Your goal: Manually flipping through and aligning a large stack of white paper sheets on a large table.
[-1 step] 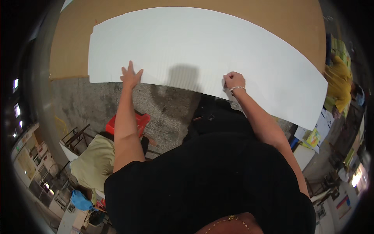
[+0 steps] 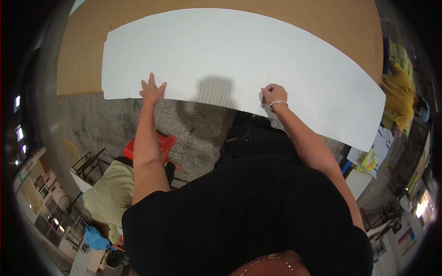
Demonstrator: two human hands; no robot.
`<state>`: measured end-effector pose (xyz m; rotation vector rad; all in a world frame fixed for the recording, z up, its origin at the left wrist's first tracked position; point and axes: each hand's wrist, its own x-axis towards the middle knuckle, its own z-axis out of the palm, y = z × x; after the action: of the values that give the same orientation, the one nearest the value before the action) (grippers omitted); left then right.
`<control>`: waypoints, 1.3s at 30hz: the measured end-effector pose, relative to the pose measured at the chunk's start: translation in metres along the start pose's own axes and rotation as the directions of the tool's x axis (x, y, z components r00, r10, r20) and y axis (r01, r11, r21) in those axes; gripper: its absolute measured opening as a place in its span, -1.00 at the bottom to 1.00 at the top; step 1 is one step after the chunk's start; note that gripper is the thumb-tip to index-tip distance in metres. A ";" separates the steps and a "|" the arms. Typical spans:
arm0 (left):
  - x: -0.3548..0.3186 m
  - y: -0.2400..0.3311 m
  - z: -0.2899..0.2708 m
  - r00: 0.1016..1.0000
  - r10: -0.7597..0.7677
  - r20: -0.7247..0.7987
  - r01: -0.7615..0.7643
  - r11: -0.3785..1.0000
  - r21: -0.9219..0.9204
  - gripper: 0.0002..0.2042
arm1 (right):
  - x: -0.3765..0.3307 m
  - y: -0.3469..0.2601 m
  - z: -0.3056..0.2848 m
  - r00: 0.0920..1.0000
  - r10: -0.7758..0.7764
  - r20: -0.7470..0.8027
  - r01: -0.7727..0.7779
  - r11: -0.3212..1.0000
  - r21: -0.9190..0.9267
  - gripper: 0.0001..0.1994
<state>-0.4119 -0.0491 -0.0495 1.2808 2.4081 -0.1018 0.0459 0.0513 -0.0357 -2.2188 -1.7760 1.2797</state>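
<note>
White sheet (image 2: 239,55) lies flat on brown board (image 2: 221,11); your left hand (image 2: 152,91) presses its near edge open-palmed, right hand (image 2: 272,94) fisted on it, nothing lifted.

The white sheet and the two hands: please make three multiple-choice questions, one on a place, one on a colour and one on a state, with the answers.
1. Where does the left hand rest?
A. On the near edge of the white sheet
B. On the red stool
C. On the yellow boxes

2. What colour is the surface under the white sheet?
A. Green
B. Brown
C. Black

3. How is the right hand shaped?
A. Flat with spread fingers
B. Pointing with one finger
C. Closed in a fist at the sheet's edge

Answers: 1 A, the spread left hand lies on the sheet's near edge. 2 B, brown board shows around the sheet at the top and left. 3 C, the fingers are curled shut at the edge; whether they pinch the sheet cannot be told.
</note>
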 end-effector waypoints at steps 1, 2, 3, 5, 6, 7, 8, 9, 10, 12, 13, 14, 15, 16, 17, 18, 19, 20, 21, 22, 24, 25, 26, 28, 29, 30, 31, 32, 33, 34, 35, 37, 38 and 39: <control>0.001 0.000 -0.001 1.000 -0.006 -0.004 0.006 1.000 -0.004 -0.11 | 0.001 -0.002 -0.001 0.999 0.032 0.017 -0.032 0.999 0.007 -0.79; 0.002 0.001 -0.001 1.000 -0.013 -0.008 0.013 1.000 -0.007 -0.11 | 0.001 -0.003 -0.002 0.997 0.063 0.035 -0.063 0.998 0.014 -0.79; 0.004 0.007 -0.002 1.000 -0.003 -0.008 0.003 1.000 -0.013 -0.11 | 0.004 -0.004 -0.003 0.997 0.067 0.024 -0.067 0.998 0.014 -0.79; 0.010 0.018 -0.004 0.999 -0.044 0.012 0.044 0.997 -0.059 -0.11 | 0.009 -0.006 -0.006 0.992 0.115 0.042 -0.116 0.993 0.022 -0.79; 0.010 0.016 -0.003 0.999 -0.042 0.010 0.042 0.997 -0.060 -0.11 | 0.010 -0.005 -0.006 0.993 0.115 0.039 -0.116 0.993 0.023 -0.79; 0.010 0.013 -0.003 0.999 -0.037 0.008 0.037 0.998 -0.043 -0.11 | 0.010 -0.005 -0.005 0.992 0.117 0.052 -0.118 0.993 0.026 -0.80; 0.010 0.011 -0.003 0.999 -0.032 0.005 0.032 0.999 -0.026 -0.12 | 0.010 -0.004 -0.004 0.991 0.118 0.064 -0.121 0.992 0.031 -0.80; 0.010 0.008 -0.002 1.000 -0.027 0.003 0.027 0.999 -0.026 -0.12 | 0.011 -0.003 -0.003 0.991 0.119 0.060 -0.121 0.992 0.034 -0.80; 0.010 0.004 -0.002 1.000 -0.004 -0.013 0.004 0.999 -0.034 -0.12 | 0.011 -0.003 -0.002 0.991 0.119 0.064 -0.122 0.991 0.046 -0.80; 0.009 0.007 -0.001 0.999 0.025 -0.026 -0.026 0.999 -0.045 -0.11 | 0.011 -0.002 -0.002 0.990 0.124 0.062 -0.128 0.990 0.056 -0.80; 0.009 0.013 -0.001 1.000 -0.021 0.009 0.021 0.999 -0.042 -0.12 | 0.010 -0.002 -0.003 0.992 0.119 0.048 -0.121 0.992 0.040 -0.80; 0.009 0.019 0.000 0.997 -0.066 0.044 0.067 0.997 -0.036 -0.12 | 0.009 -0.001 -0.004 0.993 0.114 0.035 -0.115 0.993 0.023 -0.80; 0.009 0.014 -0.001 0.997 -0.064 0.038 0.066 0.997 -0.035 -0.12 | 0.008 -0.003 -0.004 0.993 0.111 0.033 -0.111 0.993 0.027 -0.80; 0.009 0.010 -0.002 0.999 -0.046 0.021 0.046 0.999 -0.025 -0.12 | 0.008 -0.005 -0.004 0.994 0.099 0.045 -0.100 0.994 0.034 -0.80; 0.009 0.006 -0.003 1.000 -0.026 0.005 0.026 1.000 -0.015 -0.11 | 0.007 -0.007 -0.003 0.995 0.087 0.056 -0.090 0.995 0.041 -0.81; 0.010 0.008 -0.002 1.000 -0.017 0.007 0.017 1.000 -0.017 -0.11 | 0.006 -0.006 -0.003 0.994 0.094 0.049 -0.096 0.994 0.043 -0.81; 0.010 0.010 -0.002 0.999 -0.034 0.015 0.034 0.999 -0.019 -0.11 | 0.006 -0.006 -0.002 0.998 0.062 0.022 -0.063 0.998 0.028 -0.81; 0.011 0.013 -0.001 0.999 -0.050 0.022 0.050 0.999 -0.021 -0.11 | 0.005 -0.006 -0.001 1.000 0.030 -0.004 -0.030 0.999 0.013 -0.81; 0.011 0.011 -0.002 0.999 -0.047 0.021 0.047 0.999 -0.017 -0.11 | 0.004 -0.009 0.000 1.000 0.010 -0.019 -0.010 1.000 0.002 -0.82; 0.010 0.009 -0.002 0.999 -0.030 0.011 0.030 0.999 -0.012 -0.11 | 0.004 -0.011 -0.001 1.000 0.011 -0.020 -0.011 1.000 0.007 -0.82; 0.011 0.009 -0.002 1.000 -0.006 0.001 0.006 1.000 -0.004 -0.10 | 0.005 -0.011 -0.003 1.000 0.009 0.001 -0.009 1.000 -0.026 -0.82; 0.012 0.012 -0.001 0.999 -0.032 0.020 0.032 0.999 0.001 -0.10 | 0.006 -0.010 -0.004 1.000 0.013 -0.003 -0.013 1.000 -0.022 -0.82; 0.013 0.015 -0.001 0.998 -0.057 0.038 0.056 0.998 0.007 -0.10 | 0.006 -0.008 -0.005 1.000 -0.007 0.013 0.008 1.000 -0.023 -0.82; 0.013 0.012 -0.001 0.999 -0.036 0.020 0.036 0.999 0.007 -0.10 | 0.006 -0.009 -0.007 0.999 -0.034 0.027 0.034 0.999 -0.014 -0.81; 0.015 0.010 -0.001 1.000 -0.018 0.008 0.018 1.000 0.002 -0.10 | 0.003 -0.007 -0.007 0.999 -0.050 -0.001 0.050 0.999 -0.022 -0.80; 0.014 0.009 -0.002 1.000 -0.018 0.006 0.018 1.000 0.005 -0.10 | -0.002 -0.009 -0.008 0.998 -0.066 -0.025 0.065 0.997 -0.035 -0.79; 0.013 0.008 -0.002 1.000 -0.025 0.012 0.025 1.000 0.000 -0.11 | -0.007 -0.010 -0.010 0.997 -0.066 -0.024 0.066 0.997 -0.033 -0.79; 0.014 0.007 -0.002 0.999 -0.031 0.019 0.031 1.000 -0.005 -0.11 | -0.012 -0.010 -0.015 0.992 -0.110 -0.069 0.109 0.994 -0.015 -0.80; 0.014 0.007 -0.005 0.999 -0.031 0.021 0.031 1.000 -0.002 -0.11 | -0.018 -0.010 -0.021 0.982 -0.149 -0.113 0.150 0.989 0.000 -0.80; 0.017 0.006 -0.009 0.997 -0.035 0.064 0.037 0.999 -0.032 -0.12 | -0.021 -0.008 -0.025 0.983 -0.147 -0.111 0.148 0.989 0.001 -0.80; 0.019 0.005 -0.013 0.993 -0.039 0.108 0.046 0.997 -0.062 -0.12 | -0.023 -0.005 -0.029 0.969 -0.225 -0.098 0.225 0.974 -0.008 -0.81; 0.025 0.002 -0.024 0.987 -0.065 0.146 0.075 0.995 -0.066 -0.14 | -0.028 0.003 -0.034 0.938 -0.343 -0.049 0.342 0.939 -0.029 -0.83; 0.026 0.000 -0.029 0.979 -0.092 0.183 0.107 0.992 -0.072 -0.15 | -0.034 0.009 -0.037 0.938 -0.343 -0.049 0.342 0.939 -0.026 -0.83; 0.026 0.007 -0.035 0.979 -0.086 0.183 0.100 0.992 -0.074 -0.15 | -0.042 0.015 -0.041 0.921 -0.388 -0.022 0.388 0.921 0.014 -0.83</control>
<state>-0.4305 -0.0161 -0.0263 1.0744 2.2926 -0.1368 0.0816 0.0298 0.0082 -1.7350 -2.0500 1.1737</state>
